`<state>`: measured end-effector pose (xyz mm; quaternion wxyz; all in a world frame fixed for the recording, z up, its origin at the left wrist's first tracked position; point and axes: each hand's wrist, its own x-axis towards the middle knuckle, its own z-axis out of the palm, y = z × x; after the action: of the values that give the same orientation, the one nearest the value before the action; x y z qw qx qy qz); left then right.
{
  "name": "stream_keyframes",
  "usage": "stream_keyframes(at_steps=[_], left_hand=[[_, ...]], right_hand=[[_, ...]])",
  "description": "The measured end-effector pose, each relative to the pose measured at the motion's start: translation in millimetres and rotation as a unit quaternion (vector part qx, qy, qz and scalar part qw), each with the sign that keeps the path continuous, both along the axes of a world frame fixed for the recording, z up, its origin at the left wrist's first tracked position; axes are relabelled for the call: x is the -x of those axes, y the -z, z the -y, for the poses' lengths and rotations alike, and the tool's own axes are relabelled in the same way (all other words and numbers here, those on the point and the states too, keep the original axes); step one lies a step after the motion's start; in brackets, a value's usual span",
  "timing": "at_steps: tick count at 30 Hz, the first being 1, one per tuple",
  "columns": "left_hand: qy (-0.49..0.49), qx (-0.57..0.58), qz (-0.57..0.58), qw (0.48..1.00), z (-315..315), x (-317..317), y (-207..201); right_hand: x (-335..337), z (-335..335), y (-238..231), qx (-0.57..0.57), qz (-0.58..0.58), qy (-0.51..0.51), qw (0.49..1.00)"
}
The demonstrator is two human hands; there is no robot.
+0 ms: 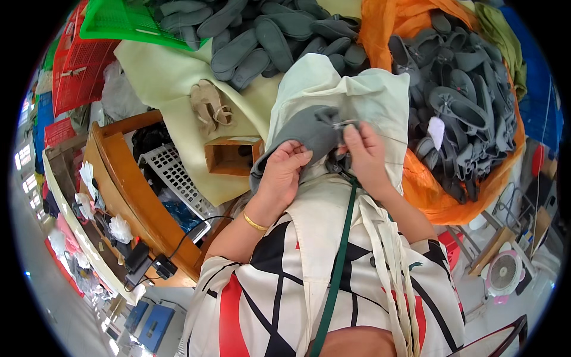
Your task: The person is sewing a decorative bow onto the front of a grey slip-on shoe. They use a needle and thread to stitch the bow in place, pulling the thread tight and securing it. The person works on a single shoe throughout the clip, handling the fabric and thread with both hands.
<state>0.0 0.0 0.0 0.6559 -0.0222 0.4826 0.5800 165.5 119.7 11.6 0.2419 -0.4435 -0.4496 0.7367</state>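
My left hand (284,169) grips a grey fabric shoe (306,132) from below, toe pointing up. My right hand (364,156) pinches the shoe's right edge by a small grey bow (334,122) with something thin and metallic; what it is I cannot tell. The shoe rests over a cream cloth (369,95) spread across my lap. A gold bracelet (254,223) circles my left wrist.
A pile of grey shoes (273,35) lies at the top, another pile of bow-trimmed grey shoes (458,101) sits on orange cloth (434,196) at right. A small wooden box (229,156), beige sandals (211,107), a green crate (119,21), a wooden bench (128,190) and a small fan (504,272) surround me.
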Motion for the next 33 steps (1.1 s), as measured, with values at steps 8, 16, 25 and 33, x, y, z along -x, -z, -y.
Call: stream_keyframes(at_steps=[8, 16, 25, 33], left_hand=[[-0.084, 0.025, 0.021, 0.996, -16.4, -20.3, -22.9], [-0.113, 0.041, -0.033, 0.992, -27.1, -23.2, -22.2], [-0.110, 0.059, -0.031, 0.992, -26.3, -20.0, -16.5], [-0.117, 0.066, -0.025, 0.991, -25.5, -19.9, -16.1]], right_hand=[[7.2, 30.4, -8.4, -0.344, 0.087, -0.203, 0.913], [-4.1, 16.7, -20.1, -0.041, 0.052, -0.096, 0.993], [3.4, 10.3, -17.2, -0.037, 0.113, -0.142, 0.983], [5.6, 7.7, -16.3, -0.090, 0.127, -0.161, 0.975]])
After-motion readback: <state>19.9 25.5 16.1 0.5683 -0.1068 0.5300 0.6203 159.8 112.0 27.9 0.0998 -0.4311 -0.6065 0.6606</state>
